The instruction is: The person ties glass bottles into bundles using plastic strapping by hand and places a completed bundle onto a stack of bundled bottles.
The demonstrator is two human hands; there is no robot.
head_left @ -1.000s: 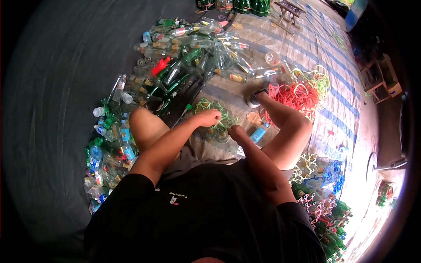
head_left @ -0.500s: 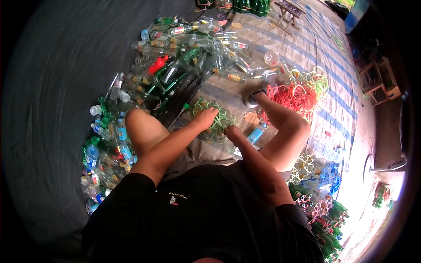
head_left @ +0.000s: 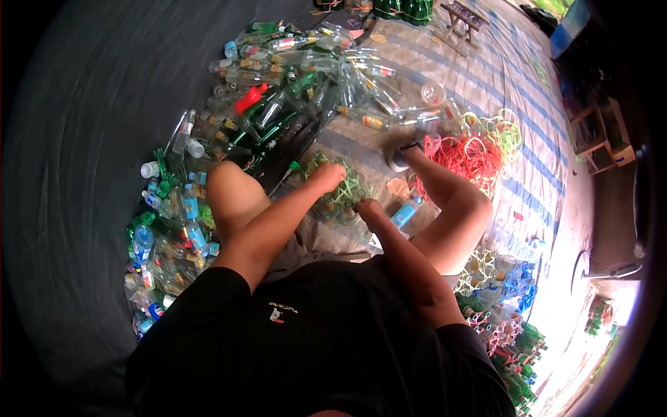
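Observation:
Between my legs stands a cluster of clear glass bottles [head_left: 347, 215], upright, with their mouths facing up. Light green plastic twine [head_left: 345, 189] is looped among the bottle necks. My left hand [head_left: 331, 176] is closed over the far left side of the cluster, at the twine, and its fingertips are partly hidden. Low at the near right side, my right hand [head_left: 370, 207] is closed beside a bottle neck. What its fingers grip is covered by the hand itself. A plastic bottle with a blue label [head_left: 406, 212] lies just right of it.
Loose glass bottles [head_left: 313, 62] are heaped ahead, and plastic bottles [head_left: 191, 208] lie along my left. A tangle of red twine [head_left: 464, 161] sits by my right foot. Tied bottle bundles [head_left: 511, 333] stand at right. A small stool [head_left: 462, 21] is at the back.
My left hand has shifted slightly away from me over the cluster, and its fingers are now curled tighter. My right hand stays at the same bottle neck.

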